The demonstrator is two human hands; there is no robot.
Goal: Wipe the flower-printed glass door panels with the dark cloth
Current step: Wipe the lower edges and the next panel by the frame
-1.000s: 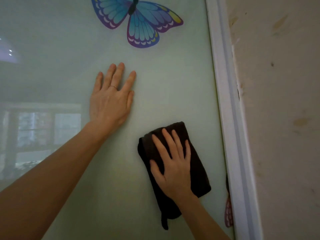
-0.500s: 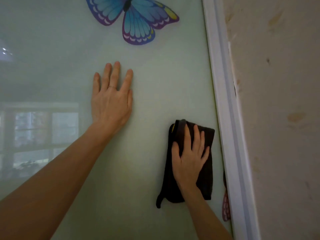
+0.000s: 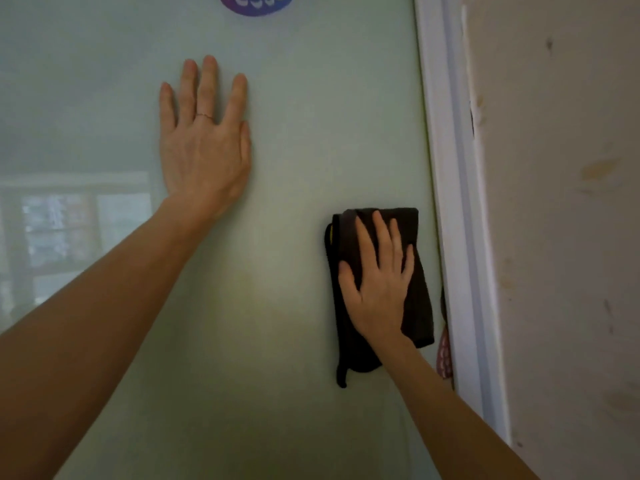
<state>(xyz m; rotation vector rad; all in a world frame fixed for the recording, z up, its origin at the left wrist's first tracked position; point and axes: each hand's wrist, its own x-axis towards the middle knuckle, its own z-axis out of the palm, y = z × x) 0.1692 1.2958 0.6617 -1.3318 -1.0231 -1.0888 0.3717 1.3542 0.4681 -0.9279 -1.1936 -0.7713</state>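
Butterfly sticker [image 3: 256, 3] has slid up; we see only its cut-off lower edge.
Upper left, our left hand [image 3: 204, 147] lies flat on the glass door panel [image 3: 311, 116], fingers straight, slightly spread. Right of centre, our right hand [image 3: 377, 285] presses the dark cloth [image 3: 420, 306] to the glass, fingers spread, beside the white door frame [image 3: 450, 202], which half hides a reddish print [image 3: 443, 355].

No text, label, brand, number or sign is legible: the glass door panel [image 3: 311, 116] carries only a coloured picture print [image 3: 256, 3] without lettering at the top edge, and the dark cloth [image 3: 420, 306], the white frame [image 3: 446, 202] and the wall [image 3: 554, 237] show no readable marking.
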